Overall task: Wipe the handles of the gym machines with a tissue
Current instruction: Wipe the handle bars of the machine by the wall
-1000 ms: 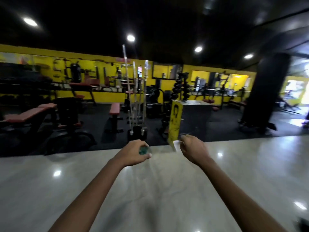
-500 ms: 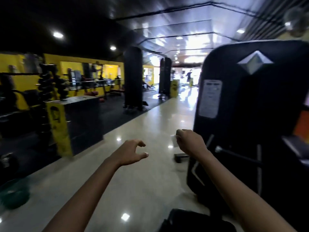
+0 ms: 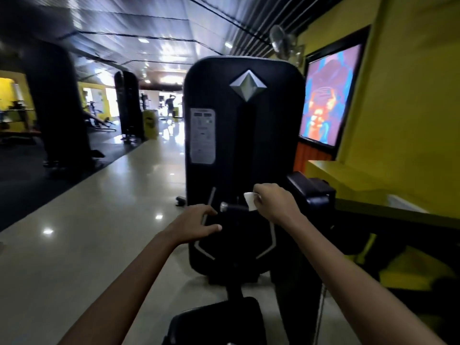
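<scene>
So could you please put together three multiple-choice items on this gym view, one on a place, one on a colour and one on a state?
1. Where is the tissue?
A. On the floor
B. In the right hand, at the handle
C. On the seat pad

2. What colour is the wall to the right?
A. Yellow
B. White
C. Green

3. What is the left hand doing?
A. Gripping a bottle
B. Holding the tissue
C. Holding nothing, fingers loosely spread

Answers:
1. B: the right hand pinches the white tissue at the inner end of the handle, a short bar with a metal tip on the black machine.
2. A: the wall around the framed picture is plainly yellow.
3. C: its fingers are loosely spread in front of the machine, with nothing in them.
</scene>
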A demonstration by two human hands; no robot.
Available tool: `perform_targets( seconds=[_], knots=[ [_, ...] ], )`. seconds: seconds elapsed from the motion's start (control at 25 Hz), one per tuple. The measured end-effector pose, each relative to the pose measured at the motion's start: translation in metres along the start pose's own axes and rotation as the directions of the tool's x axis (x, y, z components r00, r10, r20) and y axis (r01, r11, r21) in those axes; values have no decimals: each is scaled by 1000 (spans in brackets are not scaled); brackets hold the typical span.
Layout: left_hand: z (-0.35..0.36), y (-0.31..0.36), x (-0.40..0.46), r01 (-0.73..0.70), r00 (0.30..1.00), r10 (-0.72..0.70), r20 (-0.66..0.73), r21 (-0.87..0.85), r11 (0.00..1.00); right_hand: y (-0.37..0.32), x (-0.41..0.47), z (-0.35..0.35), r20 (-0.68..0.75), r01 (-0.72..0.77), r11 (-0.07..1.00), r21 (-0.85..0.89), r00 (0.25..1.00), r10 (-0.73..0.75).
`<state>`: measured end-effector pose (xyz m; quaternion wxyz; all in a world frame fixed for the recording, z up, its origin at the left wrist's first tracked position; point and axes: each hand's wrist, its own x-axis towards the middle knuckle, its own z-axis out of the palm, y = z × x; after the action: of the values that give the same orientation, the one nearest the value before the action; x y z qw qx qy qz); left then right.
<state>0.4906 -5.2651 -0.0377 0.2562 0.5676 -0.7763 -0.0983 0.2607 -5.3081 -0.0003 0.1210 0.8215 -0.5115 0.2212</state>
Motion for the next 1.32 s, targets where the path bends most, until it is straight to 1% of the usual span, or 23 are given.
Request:
perform_targets(
  seconds=[0.12,0.28,0.4,0.56,0.64,0.76,0.88,0.96,1.04,1.12,1.24,1.32],
  knots=[
    [17,13,26,-96,994,98,56,-39,995,9,-7,-8,-45,-36,999,-10,998,36],
    [28,12,59,-214,966,223,128,-78,974,7,-13,-15,-112,-134,990,-48,985,128],
    [32,8,74,-329,917,347,197,-115,937,6,-24,-16,-138,-235,968,-89,965,222],
    [37,2,86,-461,842,487,232,-157,873,-11,-53,-13,-127,-384,913,-137,921,368],
    [44,5,87,-505,806,541,240,-197,840,-22,-73,-14,-118,-473,867,-160,881,458],
    [56,20,81,-579,725,633,271,-259,773,-31,-103,-22,-95,-577,793,-197,816,570],
    [67,40,73,-622,672,702,237,-334,708,-30,-133,-31,-74,-653,714,-252,749,659],
    [73,52,67,-635,647,730,219,-377,675,-25,-155,-35,-64,-705,657,-267,693,718],
    [78,62,64,-645,618,756,214,-411,644,-21,-176,-33,-92,-750,613,-247,648,756],
    [80,70,69,-666,609,777,159,-429,610,-23,-193,-27,-105,-798,557,-231,589,801],
    [84,74,76,-681,584,801,134,-457,573,-30,-214,-13,-48,-841,462,-281,493,869],
    [85,77,83,-700,557,821,125,-461,545,-24,-223,-9,-71,-878,405,-254,434,898]
  ],
)
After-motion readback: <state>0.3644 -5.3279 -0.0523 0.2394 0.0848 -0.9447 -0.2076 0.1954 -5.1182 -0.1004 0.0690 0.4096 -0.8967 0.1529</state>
